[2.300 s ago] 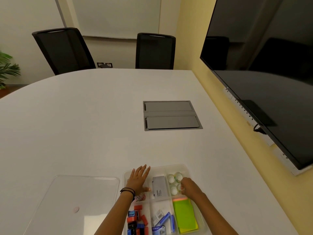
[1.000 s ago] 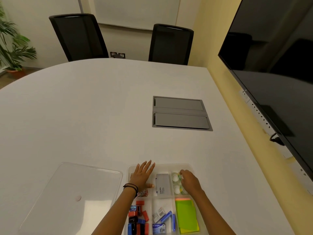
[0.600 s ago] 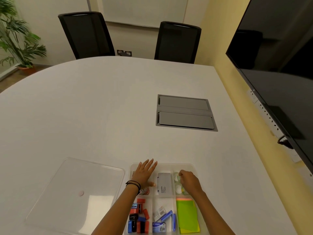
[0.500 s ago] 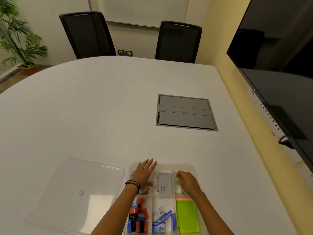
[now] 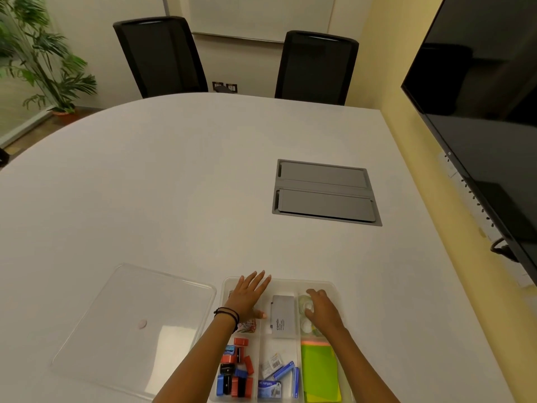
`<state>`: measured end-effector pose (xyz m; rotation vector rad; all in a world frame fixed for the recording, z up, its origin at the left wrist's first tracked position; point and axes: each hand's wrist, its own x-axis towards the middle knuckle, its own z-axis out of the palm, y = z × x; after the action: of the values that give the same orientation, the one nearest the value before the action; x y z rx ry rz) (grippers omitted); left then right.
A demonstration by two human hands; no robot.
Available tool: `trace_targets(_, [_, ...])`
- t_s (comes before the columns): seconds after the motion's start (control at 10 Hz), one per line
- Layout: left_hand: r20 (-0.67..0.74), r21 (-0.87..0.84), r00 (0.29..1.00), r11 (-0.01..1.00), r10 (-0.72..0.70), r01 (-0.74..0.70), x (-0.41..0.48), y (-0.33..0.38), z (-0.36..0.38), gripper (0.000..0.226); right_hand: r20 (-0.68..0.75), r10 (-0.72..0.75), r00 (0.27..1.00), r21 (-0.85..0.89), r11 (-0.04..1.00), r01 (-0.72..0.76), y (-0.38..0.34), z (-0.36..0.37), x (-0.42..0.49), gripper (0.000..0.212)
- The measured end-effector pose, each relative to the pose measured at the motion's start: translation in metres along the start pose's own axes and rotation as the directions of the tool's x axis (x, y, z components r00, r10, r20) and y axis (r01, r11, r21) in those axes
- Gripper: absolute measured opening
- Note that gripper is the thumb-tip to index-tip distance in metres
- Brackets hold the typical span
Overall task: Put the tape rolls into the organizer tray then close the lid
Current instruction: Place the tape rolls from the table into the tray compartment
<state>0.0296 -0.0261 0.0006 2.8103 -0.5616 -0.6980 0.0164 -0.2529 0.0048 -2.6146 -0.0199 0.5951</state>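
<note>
A clear organizer tray (image 5: 286,282) lies at the table's near edge. Its far right compartment holds several clear tape rolls (image 5: 305,325). My right hand (image 5: 322,311) lies over that compartment, its fingers and thumb curled around the farthest tape roll (image 5: 303,301); the hand hides part of the rolls. My left hand (image 5: 247,298), with a black band at the wrist, rests flat with fingers spread on the far left compartment. The clear lid (image 5: 136,330) lies flat on the table, left of the tray.
The tray also holds a grey box (image 5: 282,315), red, blue and black clips (image 5: 235,370), staple boxes (image 5: 276,373) and green sticky notes (image 5: 319,370). A grey cable hatch (image 5: 325,193) sits in the table. A wall screen (image 5: 479,112) hangs on the right, with two chairs beyond the table.
My right hand has reached a little farther along the tape compartment. My left hand has stayed flat on the tray. The lid has not moved.
</note>
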Motion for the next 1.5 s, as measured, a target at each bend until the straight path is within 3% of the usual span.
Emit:
trace_targets(0.2, [-0.001, 0.006, 1.0, 1.0, 0.002, -0.002, -0.001, 0.001, -0.001, 0.094, 0.037, -0.01, 0.999, -0.092, 0.996, 0.013, -0.014, 0.013, 0.008, 0.043])
trace_targets(0.5, [-0.002, -0.022, 1.0, 1.0, -0.006, 0.006, -0.002, 0.001, 0.0, 0.094, -0.1, 0.045, 0.994, -0.167, 0.984, -0.061, -0.018, 0.023, 0.011, 0.03])
trace_targets(1.0, [-0.015, -0.023, 1.0, 1.0, 0.003, -0.004, -0.003, -0.001, 0.0, 0.094, -0.11, 0.091, 0.99, -0.185, 0.977, -0.11, -0.014, 0.021, 0.01, 0.035])
trace_targets(1.2, [-0.022, -0.03, 1.0, 0.999, 0.015, -0.015, -0.003, -0.001, 0.0, 0.093, -0.2, 0.073, 0.977, -0.037, 0.996, -0.082, -0.008, 0.008, 0.002, 0.045])
trace_targets(1.4, [-0.025, -0.041, 1.0, 0.999, 0.017, -0.018, -0.004, -0.002, 0.0, 0.094, -0.292, 0.059, 0.955, -0.009, 0.998, -0.064, 0.003, 0.003, -0.021, 0.01])
trace_targets(1.5, [-0.027, -0.04, 0.999, 0.999, 0.021, -0.022, -0.004, -0.002, 0.0, 0.094, -0.243, 0.051, 0.969, -0.017, 0.998, -0.056, 0.008, 0.009, -0.032, 0.017])
